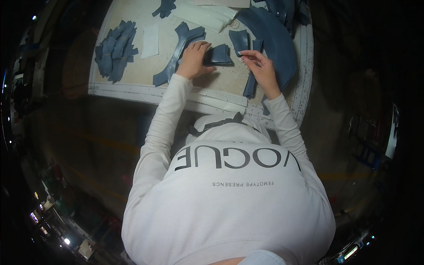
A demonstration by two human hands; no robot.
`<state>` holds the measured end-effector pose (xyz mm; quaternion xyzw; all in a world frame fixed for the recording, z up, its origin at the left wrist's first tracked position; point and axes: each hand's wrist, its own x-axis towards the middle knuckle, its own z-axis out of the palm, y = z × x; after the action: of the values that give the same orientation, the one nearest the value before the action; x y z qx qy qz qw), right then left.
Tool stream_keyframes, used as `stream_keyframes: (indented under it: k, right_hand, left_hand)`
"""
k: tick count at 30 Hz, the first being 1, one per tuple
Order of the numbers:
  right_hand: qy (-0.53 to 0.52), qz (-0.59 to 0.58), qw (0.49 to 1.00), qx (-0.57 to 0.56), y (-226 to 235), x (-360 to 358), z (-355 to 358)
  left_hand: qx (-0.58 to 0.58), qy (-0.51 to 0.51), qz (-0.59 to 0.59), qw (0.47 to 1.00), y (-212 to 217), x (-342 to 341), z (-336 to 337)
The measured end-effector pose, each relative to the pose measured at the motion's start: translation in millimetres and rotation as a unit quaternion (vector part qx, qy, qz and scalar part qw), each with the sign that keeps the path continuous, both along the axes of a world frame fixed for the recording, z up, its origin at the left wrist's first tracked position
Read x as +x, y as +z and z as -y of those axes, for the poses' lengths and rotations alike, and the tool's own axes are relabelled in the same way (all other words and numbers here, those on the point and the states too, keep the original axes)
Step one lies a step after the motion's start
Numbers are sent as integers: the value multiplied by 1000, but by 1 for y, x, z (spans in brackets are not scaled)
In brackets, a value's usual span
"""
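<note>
My left hand (193, 60) lies between a curved stack of dark blue cut pieces (166, 73) and a short blue stack (218, 54). Its thumb stands apart from the bent fingers, and the fingertips rest by the short stack's left end. With thumb and forefinger together, my right hand (262, 69) pinches the near end of a small dark blue cut piece (239, 40). Just beside that hand lies a narrow blue strip stack (250, 85), partly hidden under it. The pieces look like flat sheet material, fabric or leather; I cannot tell which.
Banded bundles of blue pieces (115, 52) lie at the table's left, beside a white card (150, 40). A large curved blue stack (282, 53) fills the right. White gridded strips (223, 96) lie along the near edge; pale sheets (205, 17) lie farther back.
</note>
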<state>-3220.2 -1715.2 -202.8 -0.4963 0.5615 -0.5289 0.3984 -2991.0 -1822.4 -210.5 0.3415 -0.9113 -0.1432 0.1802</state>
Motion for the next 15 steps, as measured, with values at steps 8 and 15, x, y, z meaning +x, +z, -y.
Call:
stream_keyframes:
  k: [8, 15]
  right_hand:
    - [27, -54, 997, 56, -1, -7, 9]
    - [41, -243, 969, 20, -15, 11, 9]
  left_hand:
    - [97, -9, 80, 992, -24, -2, 13]
    - [87, 7, 52, 995, -14, 3, -21]
